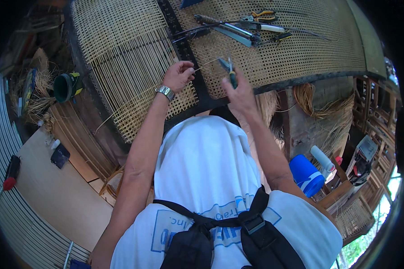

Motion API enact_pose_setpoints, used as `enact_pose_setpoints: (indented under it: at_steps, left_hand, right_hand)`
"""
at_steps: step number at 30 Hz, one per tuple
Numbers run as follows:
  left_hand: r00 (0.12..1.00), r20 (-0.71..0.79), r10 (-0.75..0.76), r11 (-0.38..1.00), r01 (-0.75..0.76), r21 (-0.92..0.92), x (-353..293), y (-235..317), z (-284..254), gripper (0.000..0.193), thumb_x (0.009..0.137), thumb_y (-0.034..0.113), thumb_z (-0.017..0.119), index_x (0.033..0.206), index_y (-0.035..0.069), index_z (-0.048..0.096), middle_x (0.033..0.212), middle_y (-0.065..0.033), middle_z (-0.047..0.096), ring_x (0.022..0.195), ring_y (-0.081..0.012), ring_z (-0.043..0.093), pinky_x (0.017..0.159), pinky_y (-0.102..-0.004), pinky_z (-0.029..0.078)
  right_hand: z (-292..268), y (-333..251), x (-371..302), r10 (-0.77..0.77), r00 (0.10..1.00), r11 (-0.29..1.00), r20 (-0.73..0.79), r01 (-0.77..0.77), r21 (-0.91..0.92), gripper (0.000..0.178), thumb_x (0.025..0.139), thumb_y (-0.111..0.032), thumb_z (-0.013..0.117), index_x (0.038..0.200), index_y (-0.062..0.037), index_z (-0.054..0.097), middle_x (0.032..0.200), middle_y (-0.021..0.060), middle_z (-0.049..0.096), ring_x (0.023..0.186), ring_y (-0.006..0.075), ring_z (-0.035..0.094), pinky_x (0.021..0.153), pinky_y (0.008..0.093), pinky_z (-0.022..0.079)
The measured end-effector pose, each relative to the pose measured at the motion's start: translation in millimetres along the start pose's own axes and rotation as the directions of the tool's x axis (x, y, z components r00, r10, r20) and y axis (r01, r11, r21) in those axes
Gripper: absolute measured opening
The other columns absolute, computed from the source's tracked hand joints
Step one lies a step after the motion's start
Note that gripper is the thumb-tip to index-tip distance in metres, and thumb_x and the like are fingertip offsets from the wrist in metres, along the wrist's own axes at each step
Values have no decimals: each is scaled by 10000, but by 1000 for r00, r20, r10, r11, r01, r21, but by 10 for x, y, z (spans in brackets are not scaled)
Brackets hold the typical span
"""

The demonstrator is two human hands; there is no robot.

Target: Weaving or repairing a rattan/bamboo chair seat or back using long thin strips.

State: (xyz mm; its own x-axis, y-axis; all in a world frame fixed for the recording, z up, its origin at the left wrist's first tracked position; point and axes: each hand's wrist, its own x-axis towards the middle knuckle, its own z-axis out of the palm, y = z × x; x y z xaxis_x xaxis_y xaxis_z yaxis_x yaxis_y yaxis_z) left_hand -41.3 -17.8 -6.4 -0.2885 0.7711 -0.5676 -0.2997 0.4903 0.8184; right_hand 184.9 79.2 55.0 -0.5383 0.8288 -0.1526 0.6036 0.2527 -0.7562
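My left hand, with a metal watch on its wrist, is closed in a pinch on a thin pale cane strand. The strand runs right toward the small green-handled snips that my right hand grips. The snips' pointed tips are spread and lie close to the strand's end; whether they touch it I cannot tell. Beneath both hands lies a dark frame between two woven cane panels. On the left panel part of the weave is only loose parallel strands; the right panel is closely woven.
On the right panel's far side lie yellow-handled pliers, a long metal tool and dark thin rods. A dark green bucket stands at left near loose fibres. A blue container is at lower right, below hanging cane bundles.
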Motion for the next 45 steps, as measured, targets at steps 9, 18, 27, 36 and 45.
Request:
enact_pose_setpoints:
  at_steps: [9,18,27,36,45]
  left_hand:
    - [926,-131,353,758,-201,621,-122,322,-255,201,905,213,690,1036,71,746,1011,-125,730,898,-260,705,804,-382,558]
    - [916,54,398,395,-224,891,-171,61,95,96,884,161,684,931,78,697,953,-136,629,949,-339,634,809,-434,529]
    - [886,195,420,355,-358,863,-130,105,33,105,910,132,640,995,71,641,962,-139,605,916,-327,644,780,-419,537]
    - [852,277,444,339,-445,829,-96,59,-55,167,952,138,585,1094,52,601,981,-139,619,894,-330,645,756,-419,534]
    - [805,257,535,356,-491,795,-150,101,-70,218,916,102,648,1126,46,638,928,-148,616,832,-314,654,735,-402,533]
  right_hand:
    - [-465,373,553,-534,826,576,-181,198,-793,612,830,-356,767,1352,-141,529,1153,146,563,1044,348,552,875,491,432]
    - [442,-21,55,-430,897,839,99,438,-322,585,804,-240,760,1344,-139,558,1328,116,520,1258,331,465,1066,495,349]
    - [550,50,-29,-393,913,787,111,396,-473,629,853,-320,712,1439,-216,511,1510,99,388,1397,326,333,1162,540,206]
    - [667,28,-40,-379,921,783,86,369,-501,545,893,-355,674,1415,-273,539,1514,100,375,1414,334,311,1158,565,187]
    - [810,-60,-28,-377,925,827,34,353,-437,441,906,-377,662,1329,-263,611,1477,106,403,1401,338,316,1151,576,191]
